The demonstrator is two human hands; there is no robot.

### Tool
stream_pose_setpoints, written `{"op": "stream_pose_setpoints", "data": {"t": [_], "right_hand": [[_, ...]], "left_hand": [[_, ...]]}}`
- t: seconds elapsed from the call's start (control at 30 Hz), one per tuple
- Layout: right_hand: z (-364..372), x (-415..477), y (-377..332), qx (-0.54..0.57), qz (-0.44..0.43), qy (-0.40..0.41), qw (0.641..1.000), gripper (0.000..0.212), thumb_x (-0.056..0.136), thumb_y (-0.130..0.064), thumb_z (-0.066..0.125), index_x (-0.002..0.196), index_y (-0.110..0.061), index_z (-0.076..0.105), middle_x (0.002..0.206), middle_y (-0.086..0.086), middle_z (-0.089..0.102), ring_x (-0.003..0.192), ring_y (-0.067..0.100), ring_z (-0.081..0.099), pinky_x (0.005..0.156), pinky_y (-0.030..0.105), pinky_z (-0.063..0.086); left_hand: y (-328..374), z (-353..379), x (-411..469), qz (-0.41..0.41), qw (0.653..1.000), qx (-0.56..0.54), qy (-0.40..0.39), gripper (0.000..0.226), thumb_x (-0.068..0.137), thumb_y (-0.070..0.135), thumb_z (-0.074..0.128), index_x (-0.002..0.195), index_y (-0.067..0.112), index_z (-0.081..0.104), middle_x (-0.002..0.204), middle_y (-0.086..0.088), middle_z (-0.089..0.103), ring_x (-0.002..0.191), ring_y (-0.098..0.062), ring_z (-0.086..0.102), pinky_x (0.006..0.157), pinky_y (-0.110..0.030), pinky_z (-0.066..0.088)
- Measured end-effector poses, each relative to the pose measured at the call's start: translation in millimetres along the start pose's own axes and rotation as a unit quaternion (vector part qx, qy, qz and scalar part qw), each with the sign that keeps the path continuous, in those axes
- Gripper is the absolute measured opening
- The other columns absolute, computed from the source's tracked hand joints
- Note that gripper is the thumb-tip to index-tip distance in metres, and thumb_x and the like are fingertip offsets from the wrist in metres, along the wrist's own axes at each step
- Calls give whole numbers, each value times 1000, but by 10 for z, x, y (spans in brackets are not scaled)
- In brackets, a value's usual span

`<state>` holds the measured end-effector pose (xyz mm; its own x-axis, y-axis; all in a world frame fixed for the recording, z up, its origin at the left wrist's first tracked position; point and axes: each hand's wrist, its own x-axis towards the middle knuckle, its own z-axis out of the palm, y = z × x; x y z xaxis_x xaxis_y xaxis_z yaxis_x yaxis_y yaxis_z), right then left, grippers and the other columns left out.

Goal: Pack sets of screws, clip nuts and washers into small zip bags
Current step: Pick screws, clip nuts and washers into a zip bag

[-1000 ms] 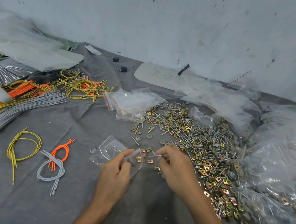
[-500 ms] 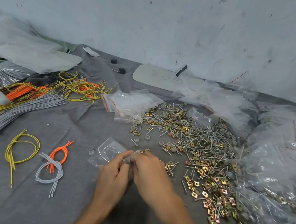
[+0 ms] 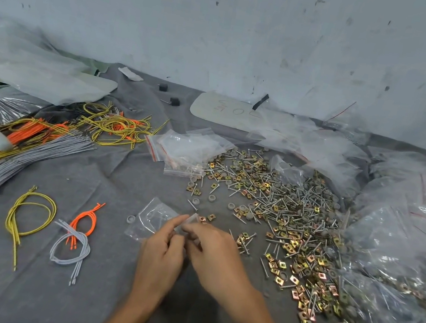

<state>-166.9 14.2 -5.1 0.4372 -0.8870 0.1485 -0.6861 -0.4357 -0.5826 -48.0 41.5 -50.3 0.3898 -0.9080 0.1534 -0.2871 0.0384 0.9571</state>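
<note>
A small clear zip bag (image 3: 151,217) lies at the centre of the grey cloth, its mouth lifted between my two hands. My left hand (image 3: 162,251) pinches the bag's edge with thumb and fingers. My right hand (image 3: 215,255) meets it at the same edge, fingers curled on the bag's mouth; whatever it holds there is hidden. A wide pile of screws, gold clip nuts and grey washers (image 3: 291,207) spreads to the right. A single washer (image 3: 130,219) lies just left of the bag.
A stack of empty red-striped zip bags (image 3: 186,148) lies behind the pile. Filled bags (image 3: 410,248) heap up on the right. Bundles of grey, orange and yellow wires (image 3: 21,147) and small wire loops (image 3: 71,239) cover the left. The wall stands close behind.
My right hand left the pile and came left to the bag's mouth, joining my left hand. The left hand and bag have barely moved.
</note>
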Motion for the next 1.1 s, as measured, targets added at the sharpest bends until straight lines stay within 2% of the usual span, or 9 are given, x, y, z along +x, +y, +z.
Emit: {"op": "stream_pose_setpoints", "data": {"t": [0.1, 0.2, 0.3, 0.37, 0.5, 0.63, 0.8, 0.93, 1.1], "right_hand": [[-8, -83, 49, 59, -5, 17, 998, 35, 90, -12, 58, 119, -30, 66, 108, -9, 73, 102, 13, 66, 89, 34, 52], [-132, -109, 214, 66, 25, 73, 995, 27, 92, -13, 61, 112, -28, 70, 105, -13, 72, 97, 5, 65, 88, 25, 51], [-299, -60, 436, -57, 86, 71, 992, 12, 96, -23, 59, 104, -26, 68, 104, -7, 65, 102, 18, 60, 86, 33, 47], [-365, -18, 535, -112, 126, 58, 984, 12, 97, -28, 57, 100, -21, 67, 106, -2, 60, 104, 22, 58, 84, 34, 45], [-343, 50, 580, -161, 156, 13, 974, 20, 96, -35, 59, 95, -16, 64, 107, 5, 60, 104, 28, 57, 82, 35, 46], [-287, 87, 576, -183, 141, -5, 973, 19, 97, -32, 55, 85, -18, 53, 106, 8, 60, 105, 30, 55, 78, 34, 43], [-318, 45, 529, -134, 112, 35, 984, 14, 99, -26, 49, 92, -16, 53, 102, 4, 57, 99, 26, 53, 80, 36, 40], [-353, -146, 383, -35, 92, 30, 995, 15, 104, -33, 44, 92, -24, 41, 72, -6, 56, 74, 25, 57, 64, 38, 35], [-215, -266, 132, 1, 48, 34, 998, 12, 99, -35, 51, 90, -27, 48, 75, -12, 56, 80, 15, 56, 67, 34, 36]], "left_hand": [[-1, 1, 2, -8, 1000, -2, 0, 49, 81, 31, 42, 121, 31, 69, 96, 14, 75, 90, -6, 69, 83, -37, 56], [3, 4, 1, -7, 1000, 9, 1, 51, 78, 34, 39, 121, 35, 68, 77, 12, 67, 75, -8, 63, 72, -33, 52], [-6, 11, -3, -10, 1000, 6, 1, 51, 78, 35, 39, 119, 35, 69, 70, 12, 63, 70, -8, 61, 68, -31, 49], [-7, 11, -5, -13, 1000, 2, -1, 52, 77, 36, 39, 119, 34, 69, 69, 12, 63, 67, -8, 60, 66, -31, 48], [-9, 11, -3, -10, 1000, 10, 0, 52, 77, 34, 39, 119, 34, 70, 66, 14, 65, 62, -9, 61, 62, -31, 49], [1, 6, -1, -15, 1000, 14, -2, 49, 79, 33, 40, 118, 35, 70, 67, 11, 66, 65, -12, 63, 66, -35, 52], [13, 4, -8, -20, 1000, 14, -2, 49, 79, 30, 41, 119, 33, 70, 64, 11, 64, 64, -13, 62, 67, -38, 52], [31, 2, -10, -13, 1000, 19, -4, 50, 80, 29, 41, 121, 31, 70, 67, 11, 62, 66, -12, 61, 71, -38, 53], [19, 2, -5, -12, 1000, 24, -11, 50, 80, 28, 41, 121, 33, 69, 63, 10, 63, 63, -12, 61, 66, -38, 52]]}}
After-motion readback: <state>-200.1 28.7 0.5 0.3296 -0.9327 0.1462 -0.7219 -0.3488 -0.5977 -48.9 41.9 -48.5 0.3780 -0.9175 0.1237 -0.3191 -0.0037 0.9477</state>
